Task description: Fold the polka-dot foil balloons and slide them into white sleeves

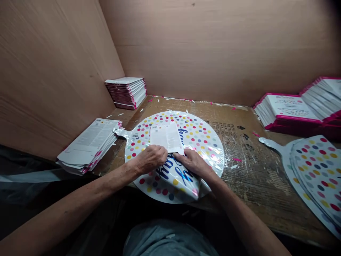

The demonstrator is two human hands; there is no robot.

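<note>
A flat round foil balloon [197,137] with coloured dots and blue lettering lies on the table in front of me. A white printed card [166,137] rests on its middle. The balloon's near edge is folded up over the card's lower end. My left hand [150,158] is closed, pressing on the fold at the card's lower left. My right hand [193,161] lies on the folded flap at the right, fingers curled against the card's lower edge.
A pile of white printed cards [89,144] lies at the left, a pink-edged pile [127,91] in the far left corner. More pink-edged card stacks [290,110] stand at the right. Flat dotted balloons [317,170] are piled at the near right. Cardboard walls enclose the taped brown table [253,167].
</note>
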